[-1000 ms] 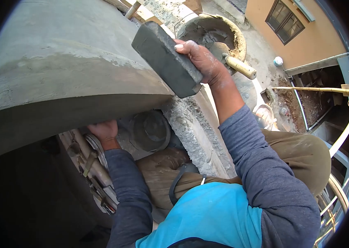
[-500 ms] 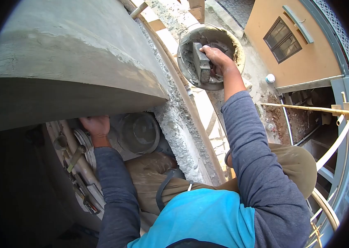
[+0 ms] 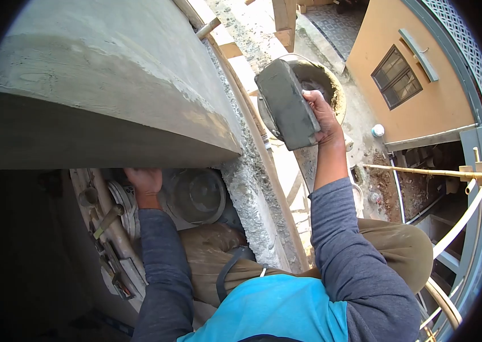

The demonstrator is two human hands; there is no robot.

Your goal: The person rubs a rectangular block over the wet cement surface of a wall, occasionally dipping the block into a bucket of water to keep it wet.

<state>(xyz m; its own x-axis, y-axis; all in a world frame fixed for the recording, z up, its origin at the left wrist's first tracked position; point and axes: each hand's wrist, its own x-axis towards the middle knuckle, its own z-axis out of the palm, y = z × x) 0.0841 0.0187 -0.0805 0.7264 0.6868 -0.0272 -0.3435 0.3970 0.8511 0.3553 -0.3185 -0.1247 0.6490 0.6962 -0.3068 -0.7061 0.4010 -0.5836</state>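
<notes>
My right hand [image 3: 325, 114] grips a grey plastering float [image 3: 288, 105] at its back, thumb over the edge, with its broad face turned left and smeared with wet mortar. The float overlaps the near side of a mortar bucket [image 3: 337, 85] in this view. Mortar coats the bucket's inner wall, and its wire handle arches at the top. My left hand [image 3: 145, 180] is raised, palm open, at the lower edge of the smooth plastered wall [image 3: 110, 85]; its fingertips are partly hidden behind that edge.
A round basin [image 3: 198, 196] sits beyond my knee. Poles and hand tools [image 3: 110, 222] lie at left. A rough concrete edge [image 3: 258, 211] runs between me and wooden planks [image 3: 278, 145]. Bamboo poles [image 3: 429, 171] cross at right, before an orange wall [image 3: 378, 40] with a window.
My right hand has lifted the float out of the bucket and turned its broad face into view. My left hand stays by the wall's edge. The whole view has shifted slightly.
</notes>
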